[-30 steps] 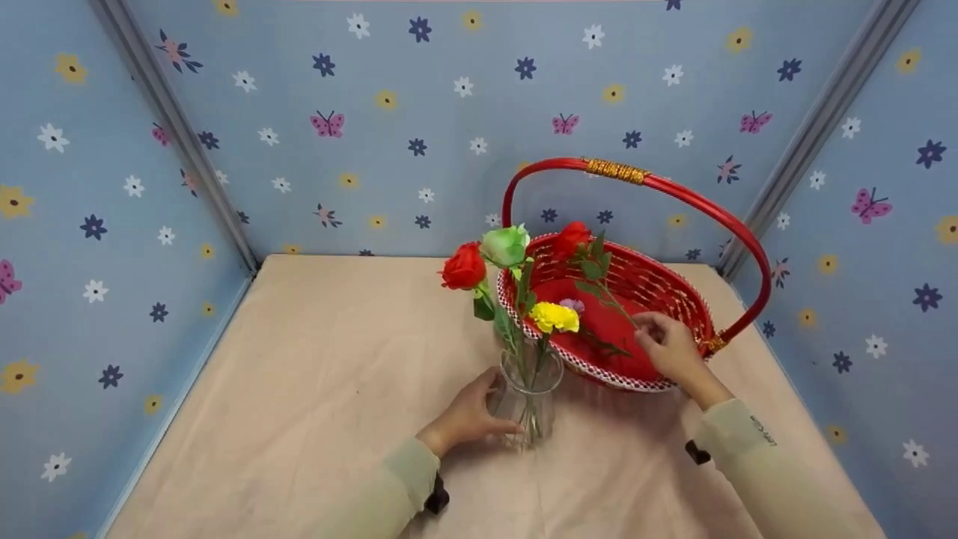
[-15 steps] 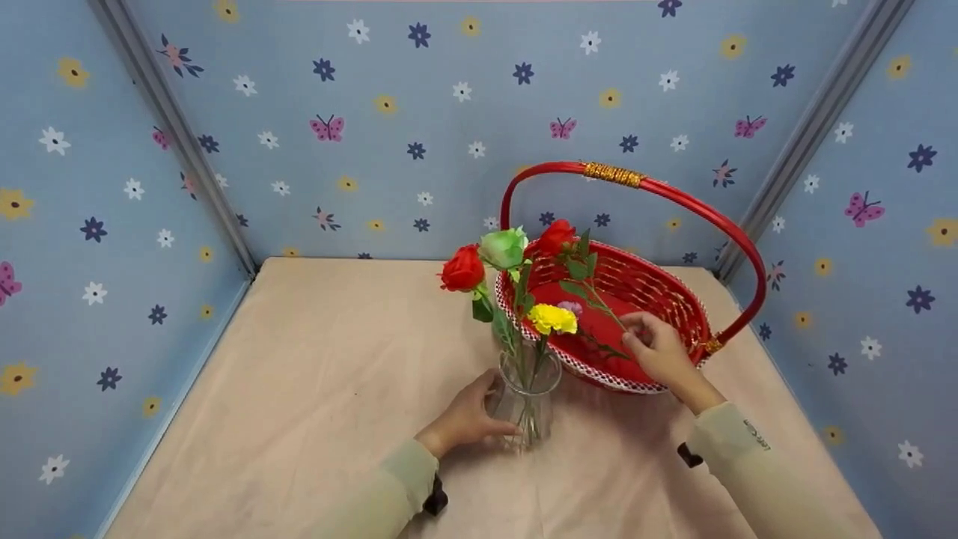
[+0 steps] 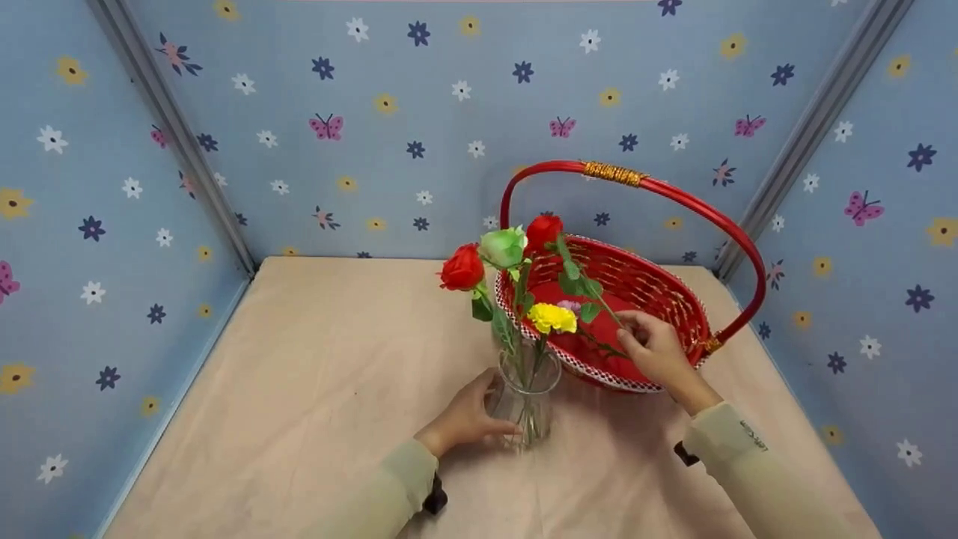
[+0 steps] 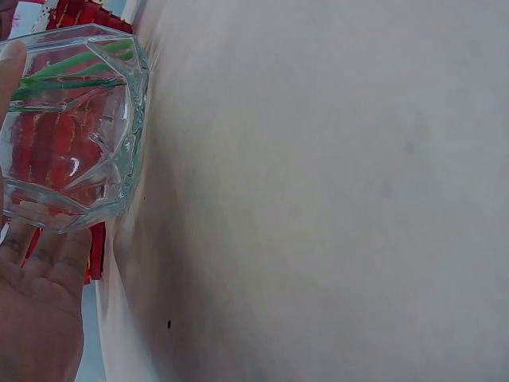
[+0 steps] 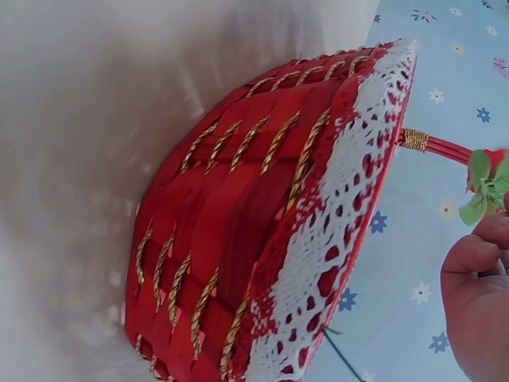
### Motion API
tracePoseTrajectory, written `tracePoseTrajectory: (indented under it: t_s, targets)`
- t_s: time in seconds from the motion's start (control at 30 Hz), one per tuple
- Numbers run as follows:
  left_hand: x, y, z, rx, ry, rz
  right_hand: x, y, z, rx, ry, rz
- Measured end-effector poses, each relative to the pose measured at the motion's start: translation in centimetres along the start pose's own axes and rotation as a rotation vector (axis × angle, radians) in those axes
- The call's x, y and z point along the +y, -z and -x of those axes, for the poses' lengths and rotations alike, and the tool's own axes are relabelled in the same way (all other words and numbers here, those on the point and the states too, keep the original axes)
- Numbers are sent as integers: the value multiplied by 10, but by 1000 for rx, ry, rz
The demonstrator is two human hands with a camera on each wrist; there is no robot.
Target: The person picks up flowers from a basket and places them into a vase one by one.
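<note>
My left hand [image 3: 465, 421] holds the clear glass vase [image 3: 533, 419] by its side, thumb in front and fingers behind. In the left wrist view the vase [image 4: 75, 151] has thick faceted glass with green stems inside. A red rose [image 3: 461, 267], a pale green rose [image 3: 503, 247] and a yellow carnation [image 3: 552, 318] stand in it. My right hand [image 3: 660, 355] pinches the leafy stem of another red rose [image 3: 544, 233], tilted left over the basket, its bloom beside the green one. In the right wrist view the right hand [image 5: 481, 310] is at the edge, behind the basket's rim.
A red woven basket [image 3: 662, 281] with white lace trim and a tall arched handle [image 3: 707, 209] stands behind the vase. A small purple flower [image 3: 570, 306] lies in it. Flower-patterned blue walls [image 3: 419, 82] enclose the cloth-covered table [image 3: 314, 374].
My right hand has moved slightly left with the red rose, and its bloom has swung left towards the green rose. The left hand and vase have stayed in place.
</note>
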State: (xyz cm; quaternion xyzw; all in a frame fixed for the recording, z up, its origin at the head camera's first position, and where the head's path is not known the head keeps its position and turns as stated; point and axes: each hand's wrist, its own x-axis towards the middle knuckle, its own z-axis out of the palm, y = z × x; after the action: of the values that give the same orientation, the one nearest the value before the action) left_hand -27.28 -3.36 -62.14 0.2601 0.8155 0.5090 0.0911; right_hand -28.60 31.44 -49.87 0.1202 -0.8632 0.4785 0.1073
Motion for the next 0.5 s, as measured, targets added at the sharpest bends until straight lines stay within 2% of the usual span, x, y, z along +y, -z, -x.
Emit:
tracePoseTrajectory:
  t_s: [0.3,0.5]
  targets:
    - [0,-1,1,3,6,9,-4,-2,2,-17,-49,-7]
    - [-1,-1,0,5,4,1,-5,-3,2,-10,-49,-31]
